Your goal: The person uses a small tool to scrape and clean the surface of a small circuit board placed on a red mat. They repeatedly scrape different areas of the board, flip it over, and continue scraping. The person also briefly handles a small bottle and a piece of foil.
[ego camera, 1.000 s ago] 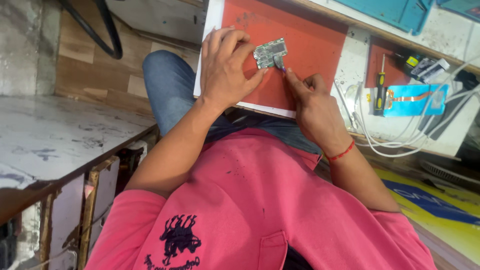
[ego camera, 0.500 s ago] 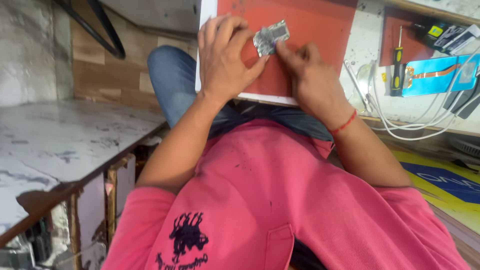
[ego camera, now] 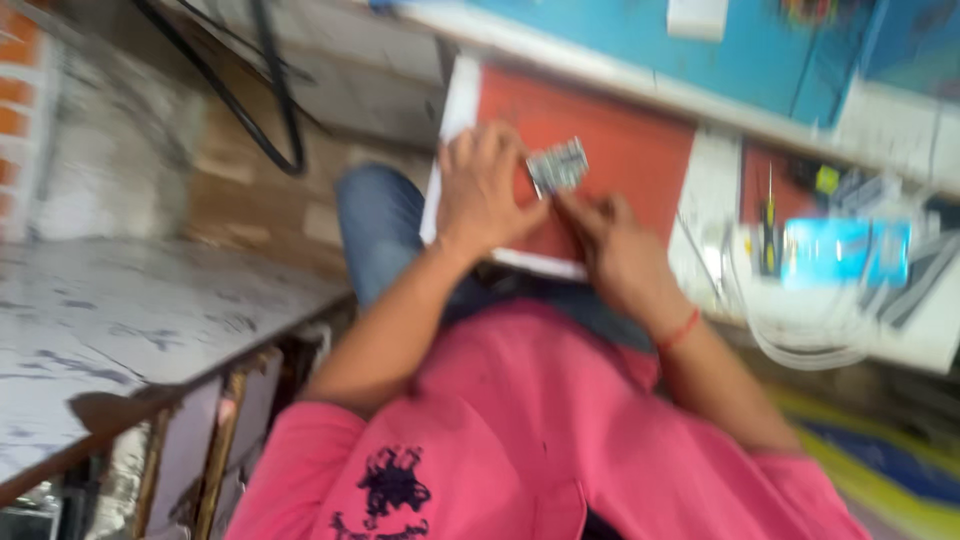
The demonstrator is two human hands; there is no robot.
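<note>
A: Circuit board (ego camera: 557,166), small, flat and grey-green with a silvery toothed edge, sits on the red mat (ego camera: 640,150) between two bare hands. Which has it?

B: Head view, and blurred. The left hand (ego camera: 487,190) lies over the board's near-left corner, fingers spread and curled down, pinning it to the mat. Its grip looks closed on the board's edge.

A: And the right hand (ego camera: 618,255)?

B: Fingers bunched to a point touching the board's lower corner. Whether they pinch a fine tool I cannot tell; the blur hides it.

A: So the step in hand?

B: By my reading, close work on the board itself, one hand steadying, one probing. The next move would call for a firm hold and a small, exact touch.

A: Surroundings?

B: The mat is smooth, matte, white-bordered, on a cluttered tabletop (ego camera: 940,335). A yellow-handled screwdriver (ego camera: 769,225) stands beside a glossy blue packet (ego camera: 845,252) and looped white cables (ego camera: 800,350). A marbled grey slab (ego camera: 130,320) is at left.
</note>
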